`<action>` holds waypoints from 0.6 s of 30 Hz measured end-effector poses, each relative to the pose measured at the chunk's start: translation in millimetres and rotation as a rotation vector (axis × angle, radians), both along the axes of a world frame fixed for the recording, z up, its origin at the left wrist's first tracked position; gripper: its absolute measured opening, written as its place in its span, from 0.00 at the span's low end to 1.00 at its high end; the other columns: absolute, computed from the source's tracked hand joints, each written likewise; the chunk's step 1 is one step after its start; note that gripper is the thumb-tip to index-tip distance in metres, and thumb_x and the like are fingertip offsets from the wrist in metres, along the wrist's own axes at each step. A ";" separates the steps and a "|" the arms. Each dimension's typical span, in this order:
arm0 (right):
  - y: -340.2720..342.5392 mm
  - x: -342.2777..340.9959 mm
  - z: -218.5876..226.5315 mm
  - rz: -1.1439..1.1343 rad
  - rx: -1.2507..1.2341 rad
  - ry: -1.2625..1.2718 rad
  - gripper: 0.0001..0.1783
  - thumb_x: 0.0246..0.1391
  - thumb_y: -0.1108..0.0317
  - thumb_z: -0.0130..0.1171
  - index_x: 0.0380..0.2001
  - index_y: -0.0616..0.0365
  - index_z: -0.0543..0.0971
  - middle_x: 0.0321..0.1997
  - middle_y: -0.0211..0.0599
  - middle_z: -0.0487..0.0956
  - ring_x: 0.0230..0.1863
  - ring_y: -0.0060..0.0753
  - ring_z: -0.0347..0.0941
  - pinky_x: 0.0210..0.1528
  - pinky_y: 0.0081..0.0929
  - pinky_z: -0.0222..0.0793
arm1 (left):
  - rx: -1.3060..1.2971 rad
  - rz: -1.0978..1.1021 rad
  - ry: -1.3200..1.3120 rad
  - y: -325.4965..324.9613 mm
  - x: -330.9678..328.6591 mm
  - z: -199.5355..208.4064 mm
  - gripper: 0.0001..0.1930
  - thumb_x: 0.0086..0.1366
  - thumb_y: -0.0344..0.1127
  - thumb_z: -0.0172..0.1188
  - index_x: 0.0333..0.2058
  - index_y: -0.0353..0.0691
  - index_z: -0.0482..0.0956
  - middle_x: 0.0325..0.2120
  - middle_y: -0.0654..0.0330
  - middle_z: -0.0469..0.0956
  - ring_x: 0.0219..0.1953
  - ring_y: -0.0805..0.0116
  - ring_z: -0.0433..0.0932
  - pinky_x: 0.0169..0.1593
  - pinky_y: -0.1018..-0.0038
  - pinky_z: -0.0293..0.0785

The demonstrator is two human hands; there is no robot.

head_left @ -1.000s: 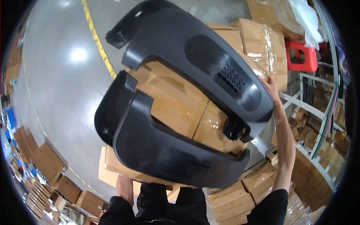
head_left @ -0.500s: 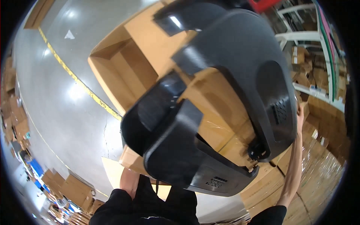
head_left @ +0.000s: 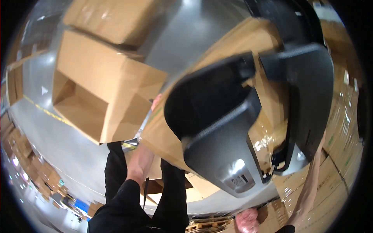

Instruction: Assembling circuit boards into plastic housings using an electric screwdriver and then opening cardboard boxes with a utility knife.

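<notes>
A cardboard box [head_left: 157, 134] holding large curved black plastic shells is in front of me, tilted in the picture. One shell [head_left: 217, 151] lies at the near left with a glossy recess and a small label. Another shell [head_left: 311, 101] stands along the right side, and more black plastic [head_left: 287, 23] shows at the far end. Fingertips of my left hand [head_left: 156, 101] show at the box's left side, closed against it; the rest of that hand is mostly hidden. My right forearm [head_left: 309, 190] reaches up along the right side, its hand hidden behind the right shell.
An open brown carton [head_left: 89, 93] stands on the grey floor at left, with a closed carton [head_left: 108, 19] beyond it. Plastic-wrapped cartons [head_left: 342, 128] are stacked at right. Wooden pallets [head_left: 210, 224] and a pink wrapped bundle [head_left: 247, 220] lie at the bottom.
The view has turned. The box and its shells now lie farther right in the picture, and the open carton stands apart at left. My right fingers, visible earlier, are now hidden.
</notes>
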State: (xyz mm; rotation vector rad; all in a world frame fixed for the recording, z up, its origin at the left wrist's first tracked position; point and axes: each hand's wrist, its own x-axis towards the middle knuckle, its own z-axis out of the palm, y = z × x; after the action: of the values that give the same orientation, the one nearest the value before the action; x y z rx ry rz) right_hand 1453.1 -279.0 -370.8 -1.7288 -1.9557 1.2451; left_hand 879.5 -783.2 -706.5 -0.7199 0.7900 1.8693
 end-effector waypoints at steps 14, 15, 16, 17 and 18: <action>29.2 144.0 -49.8 -0.024 -0.062 -0.228 0.16 0.54 0.71 0.52 0.47 0.60 0.70 0.41 0.32 0.74 0.44 0.25 0.68 0.49 0.25 0.64 | -0.084 -0.253 -0.179 79.9 163.5 -28.6 0.18 0.67 0.46 0.47 0.46 0.38 0.73 0.38 0.60 0.77 0.39 0.66 0.77 0.42 0.67 0.74; 36.4 139.8 -62.3 -0.005 -0.064 -0.232 0.16 0.55 0.71 0.52 0.47 0.60 0.70 0.41 0.32 0.74 0.44 0.25 0.68 0.49 0.25 0.64 | -0.088 -0.251 -0.180 81.5 164.6 -32.2 0.18 0.67 0.46 0.47 0.46 0.38 0.73 0.38 0.60 0.77 0.39 0.66 0.77 0.42 0.68 0.74; 43.6 133.5 -75.8 0.015 -0.066 -0.236 0.16 0.55 0.71 0.52 0.47 0.60 0.70 0.42 0.32 0.74 0.45 0.25 0.68 0.49 0.25 0.64 | -0.092 -0.246 -0.181 82.1 164.6 -35.7 0.18 0.67 0.46 0.47 0.46 0.38 0.73 0.38 0.60 0.77 0.38 0.66 0.77 0.42 0.68 0.74; 38.1 137.3 -81.8 0.023 -0.112 -0.264 0.16 0.55 0.71 0.53 0.47 0.60 0.70 0.42 0.32 0.74 0.45 0.26 0.68 0.49 0.26 0.64 | -0.135 -0.257 -0.212 68.0 172.5 -30.3 0.18 0.67 0.46 0.47 0.46 0.38 0.73 0.38 0.60 0.77 0.38 0.66 0.77 0.42 0.68 0.74; 38.7 137.3 -87.4 0.044 -0.137 -0.277 0.16 0.55 0.71 0.53 0.47 0.60 0.70 0.42 0.33 0.74 0.45 0.26 0.68 0.49 0.26 0.64 | -0.160 -0.253 -0.226 56.2 176.5 -25.7 0.18 0.67 0.46 0.47 0.46 0.38 0.73 0.38 0.60 0.77 0.38 0.67 0.77 0.42 0.68 0.74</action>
State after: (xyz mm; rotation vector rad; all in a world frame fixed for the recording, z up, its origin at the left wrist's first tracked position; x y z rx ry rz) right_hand 1590.4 -240.3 -458.3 -2.0311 -2.1121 1.2365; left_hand 1056.0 -727.0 -732.2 -0.8717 0.8479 1.4812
